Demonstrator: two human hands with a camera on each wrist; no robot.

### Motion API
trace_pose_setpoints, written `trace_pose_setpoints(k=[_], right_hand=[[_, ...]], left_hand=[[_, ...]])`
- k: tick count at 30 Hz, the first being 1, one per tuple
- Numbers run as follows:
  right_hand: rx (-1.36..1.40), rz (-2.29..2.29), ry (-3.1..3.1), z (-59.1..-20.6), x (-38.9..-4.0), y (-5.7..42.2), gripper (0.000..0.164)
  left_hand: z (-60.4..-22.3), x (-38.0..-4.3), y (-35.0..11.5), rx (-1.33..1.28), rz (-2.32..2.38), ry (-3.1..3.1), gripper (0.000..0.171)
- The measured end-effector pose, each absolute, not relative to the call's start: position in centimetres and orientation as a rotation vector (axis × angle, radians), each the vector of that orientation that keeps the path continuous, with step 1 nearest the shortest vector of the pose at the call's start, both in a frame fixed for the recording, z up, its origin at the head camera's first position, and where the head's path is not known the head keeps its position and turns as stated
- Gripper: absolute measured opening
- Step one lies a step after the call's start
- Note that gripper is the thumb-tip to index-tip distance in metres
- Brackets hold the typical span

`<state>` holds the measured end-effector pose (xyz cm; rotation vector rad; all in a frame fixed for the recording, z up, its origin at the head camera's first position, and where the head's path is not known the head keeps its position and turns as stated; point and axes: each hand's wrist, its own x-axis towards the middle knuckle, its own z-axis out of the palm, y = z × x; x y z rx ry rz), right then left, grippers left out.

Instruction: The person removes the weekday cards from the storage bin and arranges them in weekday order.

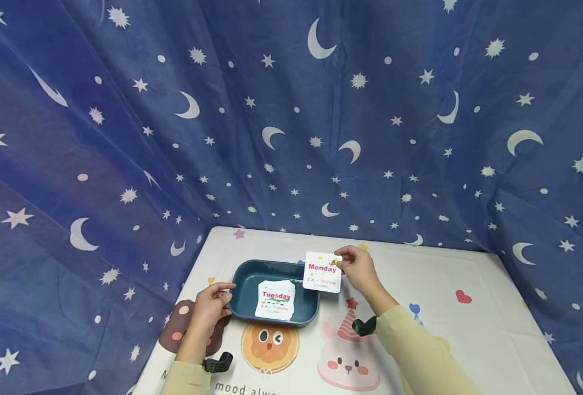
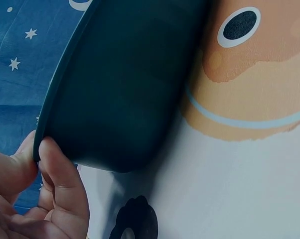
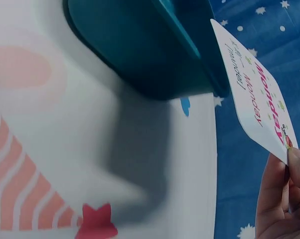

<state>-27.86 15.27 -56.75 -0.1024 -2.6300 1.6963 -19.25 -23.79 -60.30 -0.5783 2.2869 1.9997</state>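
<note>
A dark teal tray (image 1: 244,291) stands on the table, with a stack of white cards inside; its top card (image 1: 275,307) reads "Tuesday". At the tray's left end, my left hand (image 1: 209,307) pinches the rim between thumb and fingers, as the left wrist view shows with the rim (image 2: 55,94) close up. My right hand (image 1: 360,270) holds a white "Monday" card (image 1: 322,277) by its right edge, above the tray's right end. In the right wrist view the thumb and fingers (image 3: 274,199) pinch the corner of that card (image 3: 254,94), which is tilted and off the table.
The white table cover (image 1: 449,329) carries printed cartoon figures, among them a rabbit in a party hat (image 1: 348,362) and a round orange face (image 1: 270,348). A blue curtain (image 1: 291,109) with moons and stars hangs behind the table and at its sides.
</note>
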Motion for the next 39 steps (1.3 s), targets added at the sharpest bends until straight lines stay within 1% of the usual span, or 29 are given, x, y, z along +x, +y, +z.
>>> trace_pose_setpoints(k=[20,30,39], right_hand=[[-0.176,1.746,-2.605,-59.0,-29.7,19.4,0.028],[-0.15,1.779,-2.663,-60.5,-30.0,20.8,0.027],[-0.265,1.71,-2.694,-61.5,-30.1,20.7,0.026]], left_hand=[[-60.9,-19.7,-24.3,-0.55,2.013,2.253,0.029],[-60.7,-19.6,-24.2,-0.563,2.005,2.257,0.028],[-60.5,-19.6,-24.1,-0.561,2.02,2.248,0.029]])
